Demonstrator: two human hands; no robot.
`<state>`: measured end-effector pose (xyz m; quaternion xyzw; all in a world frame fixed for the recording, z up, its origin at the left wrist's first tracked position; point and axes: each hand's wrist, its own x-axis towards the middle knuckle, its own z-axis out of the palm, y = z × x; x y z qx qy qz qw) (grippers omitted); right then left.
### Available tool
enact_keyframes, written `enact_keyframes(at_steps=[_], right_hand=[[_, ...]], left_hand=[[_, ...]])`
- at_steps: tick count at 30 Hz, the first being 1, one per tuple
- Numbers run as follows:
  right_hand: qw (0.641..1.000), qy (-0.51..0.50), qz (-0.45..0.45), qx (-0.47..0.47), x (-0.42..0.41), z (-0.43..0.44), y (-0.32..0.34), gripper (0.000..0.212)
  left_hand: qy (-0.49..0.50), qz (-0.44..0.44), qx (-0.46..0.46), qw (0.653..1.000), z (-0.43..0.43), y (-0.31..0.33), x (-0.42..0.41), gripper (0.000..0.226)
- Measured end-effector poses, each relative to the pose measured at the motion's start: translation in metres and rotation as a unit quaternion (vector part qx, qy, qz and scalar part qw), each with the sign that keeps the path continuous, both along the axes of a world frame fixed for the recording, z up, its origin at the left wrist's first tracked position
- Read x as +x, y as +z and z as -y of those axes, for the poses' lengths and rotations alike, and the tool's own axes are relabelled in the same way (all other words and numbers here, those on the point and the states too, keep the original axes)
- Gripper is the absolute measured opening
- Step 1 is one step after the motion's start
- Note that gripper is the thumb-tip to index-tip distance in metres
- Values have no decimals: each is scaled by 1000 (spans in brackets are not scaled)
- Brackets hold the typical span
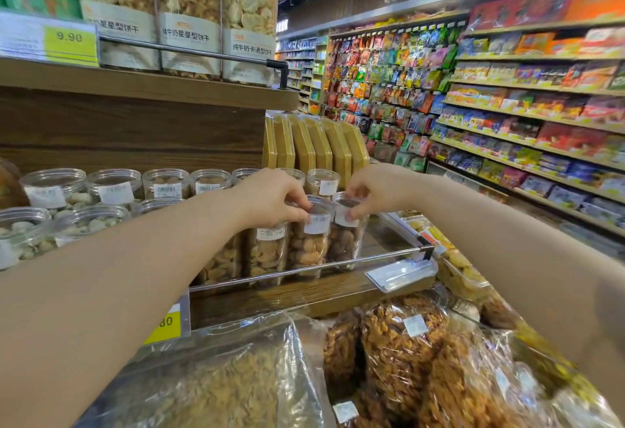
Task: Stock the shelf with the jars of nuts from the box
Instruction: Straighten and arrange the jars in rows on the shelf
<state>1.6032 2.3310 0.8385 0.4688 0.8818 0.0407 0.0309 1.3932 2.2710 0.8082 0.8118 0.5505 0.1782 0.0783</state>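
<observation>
Wooden shelf (382, 241), rows of clear jars of nuts (115, 187) (white labels) behind metal rail (372, 257), yellow packs (318, 146) upright.

hidden: jar (269, 253) top under left hand (270, 195); price tag (167, 326) half behind forearm (128, 268); unreadable: jar label (317, 223) print

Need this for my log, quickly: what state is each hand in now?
Left hand: closed, gripping the top of a jar.
Right hand: closed, pinching the top of the end jar.

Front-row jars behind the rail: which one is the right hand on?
The rightmost jar, darkest nuts; the right hand pinches its top. The left hand holds the next jar.
</observation>
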Motion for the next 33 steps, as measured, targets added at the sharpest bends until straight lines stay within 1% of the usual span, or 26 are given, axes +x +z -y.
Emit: enact_keyframes(at_steps=[2, 6, 8, 10, 11, 16, 18, 21, 23, 24, 26, 30, 33], right_hand=[[999, 17, -31, -18, 4, 1, -2, 38], [996, 26, -67, -42, 10, 3, -5, 37], [995, 31, -87, -36, 8, 5, -8, 45], [997, 32, -73, -1, 4, 5, -12, 62], [998, 27, -64, 11, 2, 5, -15, 66], [996, 14, -86, -13, -1, 4, -23, 64], [995, 8, -98, -26, 0, 6, -23, 66], [994, 6, -112, -21, -3, 11, -20, 72], [992, 10, -125, 1, -9, 18, -13, 70], [992, 16, -128, 9, -12, 23, -9, 68], [992, 37, -121, 16, -22, 36, 0, 63], [992, 73, -108, 0, -53, 72, 12, 51], [989, 108, -103, 6, -86, 100, 14, 37]], left_hand=[[-2, 0, -1, 1000, 0, 0, 0, 29], [-6, -4, 4, 1000, 1, 0, 0, 29], [-6, -7, 9, 1000, 1, 0, 0, 30], [-5, -9, 12, 1000, 1, 0, 0, 30], [-5, -10, 13, 1000, 1, -1, 0, 30], [-6, -7, 20, 1000, 1, -1, 0, 30], [-10, -25, 19, 999, 1, 0, 1, 30], [-19, -41, 4, 999, 6, 2, -1, 40], [-11, 0, 10, 1000, 16, 4, -7, 51], [0, 30, 29, 999, 24, 5, -13, 53], [27, 49, 75, 996, 43, 5, -31, 44], [92, 1, 99, 991, 96, 3, -85, 18], [157, -44, 114, 980, 137, -2, -124, 13]])
